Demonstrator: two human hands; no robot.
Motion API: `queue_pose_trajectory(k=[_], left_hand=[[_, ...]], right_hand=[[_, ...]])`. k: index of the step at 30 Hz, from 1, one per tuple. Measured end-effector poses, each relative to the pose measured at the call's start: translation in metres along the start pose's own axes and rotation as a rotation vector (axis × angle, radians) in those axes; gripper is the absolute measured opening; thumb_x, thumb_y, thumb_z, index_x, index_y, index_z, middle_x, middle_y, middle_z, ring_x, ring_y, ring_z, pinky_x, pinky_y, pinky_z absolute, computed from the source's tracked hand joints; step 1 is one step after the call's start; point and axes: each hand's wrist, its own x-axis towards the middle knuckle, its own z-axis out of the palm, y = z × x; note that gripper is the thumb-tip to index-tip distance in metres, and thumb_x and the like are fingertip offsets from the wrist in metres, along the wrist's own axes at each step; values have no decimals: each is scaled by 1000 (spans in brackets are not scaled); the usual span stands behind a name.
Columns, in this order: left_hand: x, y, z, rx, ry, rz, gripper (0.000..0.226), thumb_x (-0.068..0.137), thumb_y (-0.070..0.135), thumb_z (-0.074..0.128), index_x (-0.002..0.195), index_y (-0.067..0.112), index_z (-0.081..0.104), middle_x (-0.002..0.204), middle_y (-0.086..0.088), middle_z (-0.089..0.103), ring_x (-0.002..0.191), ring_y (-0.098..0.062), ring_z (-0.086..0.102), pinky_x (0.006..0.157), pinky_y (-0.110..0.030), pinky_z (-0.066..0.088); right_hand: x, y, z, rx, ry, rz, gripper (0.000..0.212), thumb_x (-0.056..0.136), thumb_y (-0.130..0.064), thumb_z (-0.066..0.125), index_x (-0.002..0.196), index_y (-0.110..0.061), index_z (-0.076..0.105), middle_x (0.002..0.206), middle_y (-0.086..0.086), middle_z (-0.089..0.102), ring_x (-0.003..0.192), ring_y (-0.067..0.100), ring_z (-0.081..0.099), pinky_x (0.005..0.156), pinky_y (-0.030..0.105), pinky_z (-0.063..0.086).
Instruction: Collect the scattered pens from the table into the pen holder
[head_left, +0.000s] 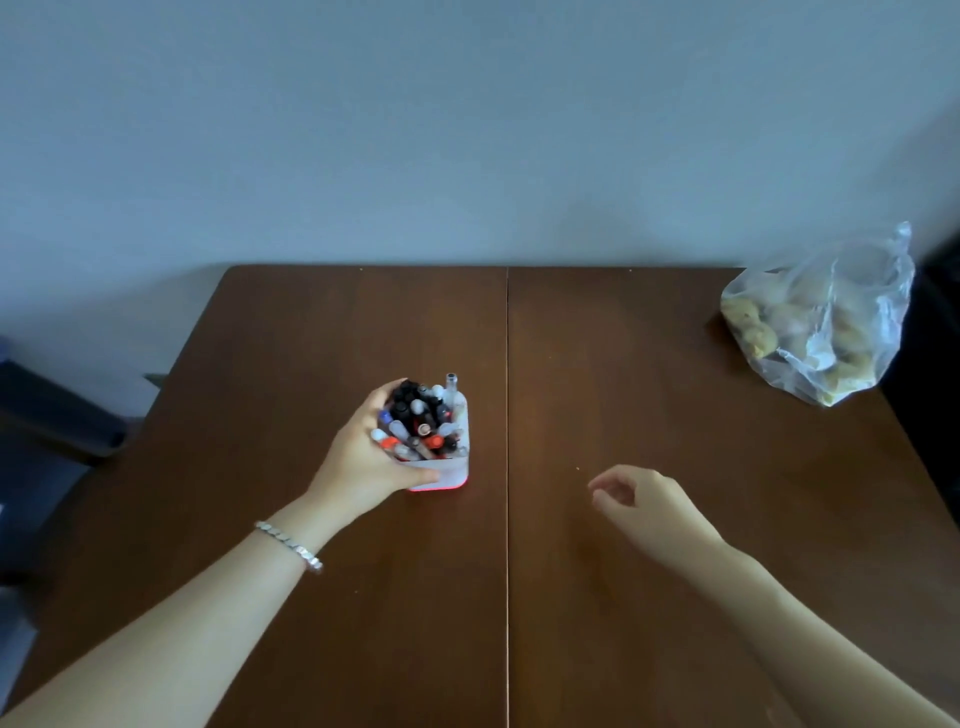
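At the far left edge, off the table, sat dark, blurred shapes that could not be identified. Your left forearm reached in from the lower left, with a silver bracelet (289, 545) around the wrist. Your left hand (363, 462) was wrapped around the left side of the pen holder (451, 470), fingers curled behind it and thumb lying across its near face, gripping it.

The pen holder was a white, squarish cup with a red base, standing upright on the brown wooden table (649, 374), just left of the thin seam that ran down the table's middle. It was crowded with pens (423, 421), their black, white, orange and blue caps pointing up, and one clear-capped pen stood taller than the rest at the back right. No pens lay loose on the tabletop.

To the right of the seam, your right hand (649, 506) hovered low over bare wood, well apart from the holder. Its fingers were loosely curled toward the thumb, and it held nothing.

At the table's far right corner lay a clear plastic bag (821, 322) with pale, lumpy contents, too blurred to name. A plain grey-blue wall rose behind the table.
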Motion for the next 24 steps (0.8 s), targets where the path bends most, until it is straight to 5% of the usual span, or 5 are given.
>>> queue_pose_trajectory(k=[11,15,18,20,24], left_hand=[[-13,-22,-22,-34,-106,-34,91,59,-1,82,129,32,35,116,15,56,109,-7,56,93,-27,48],[-28,-16,-21,-63,-60,-86,110,67,-9,74,145,30,7,144,4,29,130,-15,39,99,-30,39],[-51,1,-9,43,108,-61,108,68,-11,67,146,19,0,156,-5,-2,144,-21,8,114,-37,21],[-67,15,2,172,203,90,94,69,-8,62,145,8,10,155,-14,4,144,-25,6,116,-36,12],[-93,62,18,319,94,269,51,76,0,56,125,11,50,130,-5,46,124,-23,43,106,-34,35]], right_hand=[[-38,-10,13,-128,-45,79,18,86,-27,51,95,-29,66,89,-8,63,89,13,61,81,30,51],[-50,-16,12,-174,-54,90,22,85,-25,48,98,-27,66,92,-7,62,87,14,62,79,29,52],[-59,-21,13,-274,-115,96,25,86,-26,45,102,-26,64,106,-4,66,90,17,62,73,25,48],[-64,-24,14,-344,-174,101,25,87,-26,44,104,-25,62,115,-3,63,93,19,61,76,27,47],[-78,-38,3,-502,-271,75,29,87,-24,47,113,-21,60,122,3,61,106,23,61,84,29,47]])
